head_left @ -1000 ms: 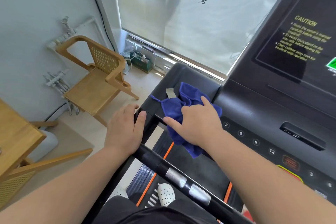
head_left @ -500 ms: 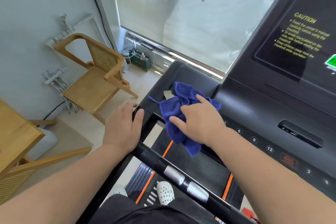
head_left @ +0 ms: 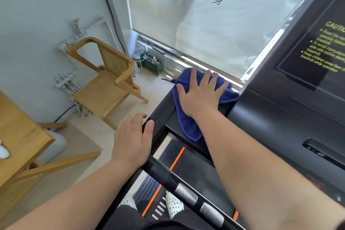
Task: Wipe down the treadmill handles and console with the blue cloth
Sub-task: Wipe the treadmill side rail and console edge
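The blue cloth [head_left: 186, 123] lies spread on the black left wing of the treadmill console [head_left: 270, 123], near its far corner. My right hand [head_left: 199, 93] presses flat on the cloth with fingers straight and spread. My left hand [head_left: 134, 140] rests on the corner where the black front handle bar [head_left: 168, 175] meets the console's left side, thumb lying along the bar. The handle bar runs toward the lower right and has silver sensor patches [head_left: 186, 192]. The console's dark screen [head_left: 317, 52] with yellow caution text is at the upper right.
A wooden cane-back chair [head_left: 106, 84] stands on the floor to the left, by the wall. A wooden table [head_left: 16, 132] edge sits at the far left. A window blind [head_left: 205, 24] with printed lettering hangs behind the treadmill. The belt [head_left: 186, 162] and my white shoes [head_left: 173, 205] show below.
My right hand slid the cloth away from me to the console wing's far corner and flattened out on it. My left hand stayed on the handle corner.
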